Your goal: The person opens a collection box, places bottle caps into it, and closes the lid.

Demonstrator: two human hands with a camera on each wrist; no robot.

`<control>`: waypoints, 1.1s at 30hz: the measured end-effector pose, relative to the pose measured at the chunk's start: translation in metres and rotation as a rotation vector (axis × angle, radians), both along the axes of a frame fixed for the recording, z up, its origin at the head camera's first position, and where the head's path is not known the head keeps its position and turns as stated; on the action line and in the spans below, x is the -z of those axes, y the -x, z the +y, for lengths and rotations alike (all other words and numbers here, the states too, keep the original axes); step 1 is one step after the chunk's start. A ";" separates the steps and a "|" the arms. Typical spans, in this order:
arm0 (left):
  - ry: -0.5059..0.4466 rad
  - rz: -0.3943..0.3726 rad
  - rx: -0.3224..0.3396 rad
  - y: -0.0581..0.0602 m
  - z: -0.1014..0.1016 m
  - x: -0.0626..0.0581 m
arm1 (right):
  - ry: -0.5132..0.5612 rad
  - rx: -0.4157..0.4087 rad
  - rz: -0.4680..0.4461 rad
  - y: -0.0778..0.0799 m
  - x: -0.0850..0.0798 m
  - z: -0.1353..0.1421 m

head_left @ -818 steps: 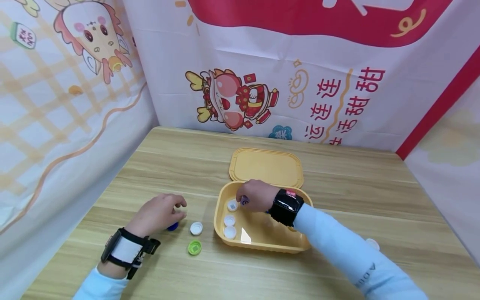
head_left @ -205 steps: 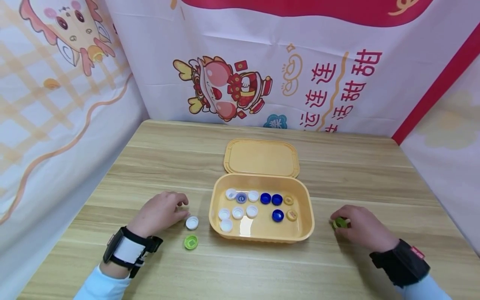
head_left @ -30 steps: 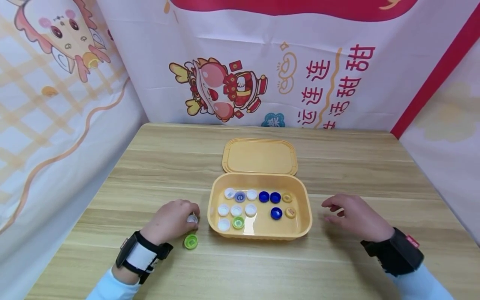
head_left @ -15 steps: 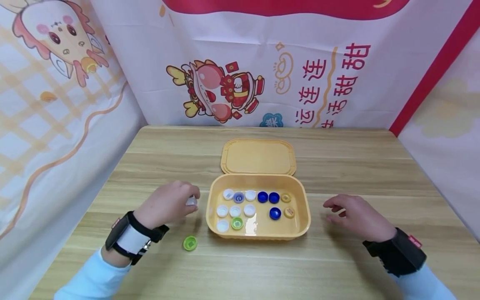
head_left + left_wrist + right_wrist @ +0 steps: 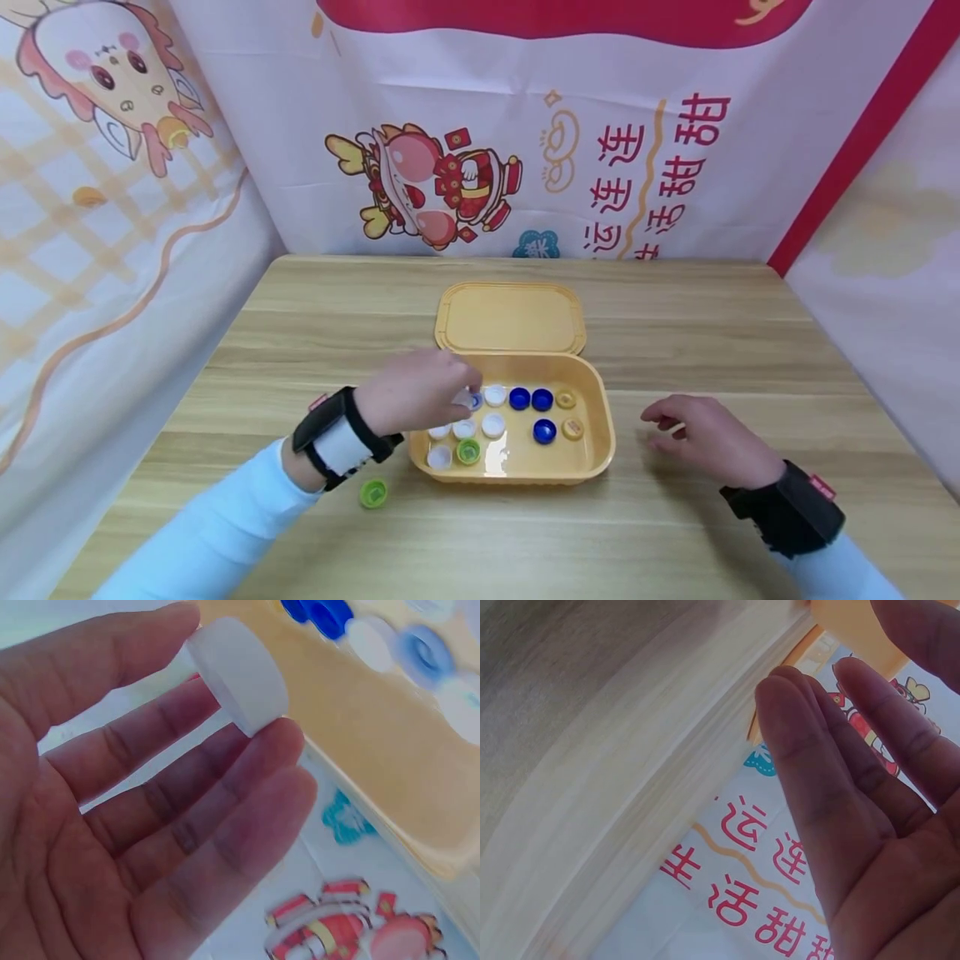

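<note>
My left hand [image 5: 412, 393] is over the left part of the yellow plastic box [image 5: 517, 477]. Between thumb and fingertips it pinches a white bottle cap [image 5: 244, 675], seen tilted in the left wrist view. Inside the box are several white caps [image 5: 493, 426], a green cap [image 5: 468, 452], a purple-blue cap [image 5: 426, 654], three dark blue caps [image 5: 544, 431] and two yellow caps [image 5: 573, 429]. The left hand hides some of the caps. To the right of the box, my right hand [image 5: 708, 437] stays near the tabletop with relaxed fingers and nothing in them.
Another green cap [image 5: 373, 493] lies on the wooden table [image 5: 675, 325], left of the box. Just behind the box lies its yellow lid [image 5: 510, 318]. Printed cloth [image 5: 450, 75] hangs along the back and sides of the table.
My left hand picked the white cap up off the table and carried it rightward over the box. Earlier, the right hand held a green cap; a green cap now sits inside the box.
</note>
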State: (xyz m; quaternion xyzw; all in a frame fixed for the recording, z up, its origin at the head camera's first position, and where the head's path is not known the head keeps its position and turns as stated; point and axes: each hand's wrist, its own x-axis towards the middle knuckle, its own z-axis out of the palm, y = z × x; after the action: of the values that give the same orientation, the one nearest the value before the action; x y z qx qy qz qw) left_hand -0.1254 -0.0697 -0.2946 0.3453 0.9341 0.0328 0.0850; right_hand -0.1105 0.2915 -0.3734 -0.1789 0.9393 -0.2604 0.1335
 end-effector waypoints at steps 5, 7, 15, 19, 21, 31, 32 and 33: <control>-0.025 -0.006 0.142 0.007 0.027 0.004 | 0.023 -0.017 -0.010 -0.001 0.004 -0.001; -0.023 -0.001 0.203 0.009 0.039 0.007 | 0.031 -0.020 -0.019 -0.002 0.004 -0.001; 0.023 -0.001 0.343 0.013 0.083 0.025 | 0.036 -0.010 -0.023 -0.004 0.006 -0.002; 0.041 0.007 0.390 0.014 0.100 0.036 | 0.032 -0.012 -0.018 -0.004 0.006 -0.001; 0.059 0.005 0.406 0.014 0.107 0.041 | 0.029 -0.009 -0.022 -0.004 0.006 0.000; 0.131 0.036 0.445 0.013 0.131 0.061 | 0.027 0.015 -0.050 -0.006 0.007 0.004; 0.131 0.029 0.444 0.014 0.133 0.063 | 0.026 0.016 -0.051 -0.006 0.007 0.005; 0.131 0.023 0.443 0.014 0.135 0.065 | 0.026 0.017 -0.052 -0.006 0.007 0.005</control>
State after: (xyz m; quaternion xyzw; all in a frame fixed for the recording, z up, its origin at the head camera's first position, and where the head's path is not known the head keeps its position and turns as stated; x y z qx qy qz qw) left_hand -0.1390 0.0650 -0.3592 0.5360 0.8365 -0.0514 0.1019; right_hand -0.1044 0.2967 -0.3808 -0.1657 0.9336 -0.2783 0.1532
